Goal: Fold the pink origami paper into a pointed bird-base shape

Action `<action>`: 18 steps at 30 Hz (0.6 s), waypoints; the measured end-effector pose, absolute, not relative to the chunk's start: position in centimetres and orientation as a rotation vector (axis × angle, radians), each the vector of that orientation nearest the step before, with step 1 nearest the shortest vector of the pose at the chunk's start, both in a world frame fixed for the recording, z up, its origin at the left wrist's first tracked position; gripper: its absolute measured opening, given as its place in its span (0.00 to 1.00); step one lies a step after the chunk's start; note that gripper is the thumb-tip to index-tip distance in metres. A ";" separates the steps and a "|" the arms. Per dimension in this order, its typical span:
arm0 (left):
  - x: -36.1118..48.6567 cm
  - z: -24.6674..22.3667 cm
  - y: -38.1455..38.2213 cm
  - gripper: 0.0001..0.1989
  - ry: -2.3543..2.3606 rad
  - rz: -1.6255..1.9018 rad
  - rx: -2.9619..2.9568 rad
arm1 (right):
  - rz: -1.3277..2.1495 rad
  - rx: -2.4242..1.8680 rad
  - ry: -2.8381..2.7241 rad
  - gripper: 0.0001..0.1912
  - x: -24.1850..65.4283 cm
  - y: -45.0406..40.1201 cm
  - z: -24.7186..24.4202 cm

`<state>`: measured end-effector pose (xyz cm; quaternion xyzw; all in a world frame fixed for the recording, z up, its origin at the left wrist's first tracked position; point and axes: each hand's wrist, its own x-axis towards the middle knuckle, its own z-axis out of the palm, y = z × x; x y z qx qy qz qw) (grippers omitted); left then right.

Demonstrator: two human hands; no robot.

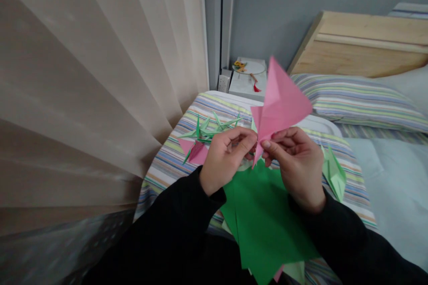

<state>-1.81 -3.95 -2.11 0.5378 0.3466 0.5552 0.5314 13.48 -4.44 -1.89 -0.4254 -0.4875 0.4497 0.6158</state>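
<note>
A partly folded piece of pink paper (282,102) stands upright between my two hands, its wide pointed part up and a narrow tip down. My left hand (229,153) pinches its lower left edge with thumb and fingers. On the other side, my right hand (297,160) grips the lower part between thumb and curled fingers. Below the hands lie sheets of green paper (264,218). Light and dark green folded pieces (210,129) are heaped left of my left hand, beside a pink folded piece (198,152). A light green folded piece (334,171) rests to the right.
A striped cloth (163,164) covers the table. Behind it, a white stand (244,82) holds small items. A beige curtain (100,67) hangs at the left. At the right are a bed with a striped pillow (361,102) and a wooden headboard (364,53).
</note>
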 end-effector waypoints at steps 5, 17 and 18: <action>-2.0 -2.4 -3.7 0.13 0.819 1.275 1.220 | 1.084 -0.999 -1.170 0.19 13.4 -4.5 -2.3; -1.7 -2.4 -4.0 0.14 0.781 1.270 1.111 | 1.203 -1.071 -1.198 0.17 13.9 -4.3 -2.0; -1.7 -2.3 -4.0 0.15 0.783 1.271 1.106 | 1.206 -1.082 -1.217 0.18 14.0 -4.3 -2.0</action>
